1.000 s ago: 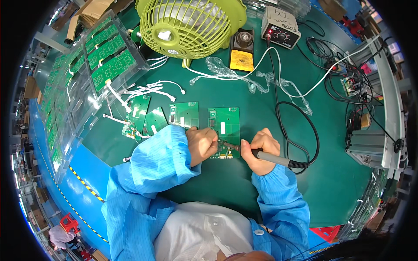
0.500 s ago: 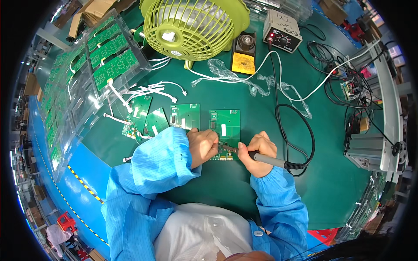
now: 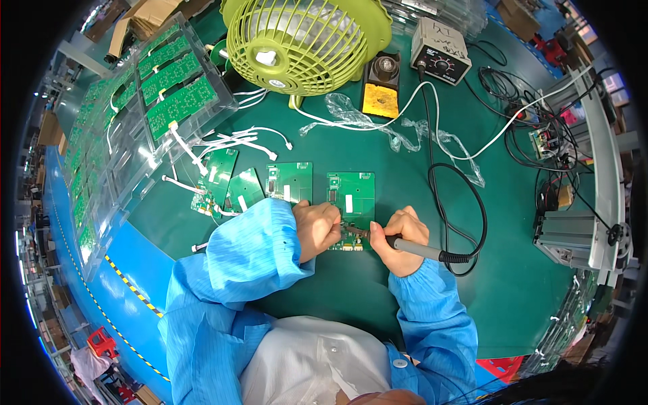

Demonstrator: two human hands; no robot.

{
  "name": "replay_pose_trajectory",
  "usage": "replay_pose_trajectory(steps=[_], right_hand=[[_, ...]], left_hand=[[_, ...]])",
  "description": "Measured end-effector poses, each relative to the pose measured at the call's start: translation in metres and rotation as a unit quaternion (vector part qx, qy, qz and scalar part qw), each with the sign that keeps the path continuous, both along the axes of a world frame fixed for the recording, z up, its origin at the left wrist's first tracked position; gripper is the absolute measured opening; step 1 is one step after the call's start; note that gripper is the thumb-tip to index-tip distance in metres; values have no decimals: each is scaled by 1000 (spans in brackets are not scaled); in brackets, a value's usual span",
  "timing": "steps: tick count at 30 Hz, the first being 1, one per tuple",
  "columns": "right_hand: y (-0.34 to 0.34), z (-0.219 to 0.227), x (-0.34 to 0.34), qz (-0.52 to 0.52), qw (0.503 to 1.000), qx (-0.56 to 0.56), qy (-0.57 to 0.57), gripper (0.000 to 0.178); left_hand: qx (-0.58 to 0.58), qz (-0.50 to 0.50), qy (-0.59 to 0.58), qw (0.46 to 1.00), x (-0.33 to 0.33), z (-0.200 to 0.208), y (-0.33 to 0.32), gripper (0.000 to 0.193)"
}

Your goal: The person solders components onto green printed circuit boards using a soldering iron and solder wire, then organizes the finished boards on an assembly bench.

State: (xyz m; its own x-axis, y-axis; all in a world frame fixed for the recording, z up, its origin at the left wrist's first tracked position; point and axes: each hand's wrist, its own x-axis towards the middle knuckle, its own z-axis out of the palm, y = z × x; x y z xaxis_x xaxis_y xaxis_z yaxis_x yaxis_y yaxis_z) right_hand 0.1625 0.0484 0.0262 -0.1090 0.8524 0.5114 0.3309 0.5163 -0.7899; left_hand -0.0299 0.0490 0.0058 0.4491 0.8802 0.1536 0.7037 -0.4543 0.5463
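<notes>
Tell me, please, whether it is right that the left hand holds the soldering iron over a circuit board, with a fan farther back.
Not quite: the head view shows the soldering iron in the right hand, not the left hand; the circuit board and fan are as you say.

- Wore a bright blue garment [image 3: 196,337] with faint fine lines.
- Had a baggy, creased left sleeve [image 3: 250,236], dotted with small dark specks.
- Had a right sleeve [image 3: 435,304] gathered at the wrist.
- Showed a white, textured front [image 3: 297,358] and a round pale button [image 3: 399,363] on blue cloth.
</notes>
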Motion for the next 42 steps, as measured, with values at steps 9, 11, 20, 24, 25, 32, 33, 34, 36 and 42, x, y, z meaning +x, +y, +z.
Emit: replay_pose_trajectory(steps=[9,11,20,24,25,32,33,34,36,42], right_hand=[[-1,1,0,4,1000,-1,-2,27],[-1,2,1,4,1000,-2,-3,27],[2,13,8,-40,997,-14,61,29],[4,10,11,-41,998,-16,55,29],[4,10,11,-41,998,-17,53,29],[4,7,9,-46,997,-24,54,29],[4,7,9,-43,997,-24,53,29],[4,7,9,-40,998,-24,52,29],[4,6,8,-37,998,-24,52,29],[3,5,9,-36,998,-25,46,29]], left_hand=[[16,1,7,1000,1,2,2,11],[15,1,6,1000,2,2,2,11],[-8,-1,5,1000,0,2,1,10],[-15,-2,6,1000,1,3,1,10],[-17,-1,6,1000,1,3,2,10],[-13,-7,-2,1000,1,8,2,10],[-7,-11,-15,1000,-1,6,2,10],[-2,-15,-27,1000,-2,4,2,10],[3,-19,-40,999,-4,4,3,10],[-131,-9,-120,984,-11,3,5,8]])
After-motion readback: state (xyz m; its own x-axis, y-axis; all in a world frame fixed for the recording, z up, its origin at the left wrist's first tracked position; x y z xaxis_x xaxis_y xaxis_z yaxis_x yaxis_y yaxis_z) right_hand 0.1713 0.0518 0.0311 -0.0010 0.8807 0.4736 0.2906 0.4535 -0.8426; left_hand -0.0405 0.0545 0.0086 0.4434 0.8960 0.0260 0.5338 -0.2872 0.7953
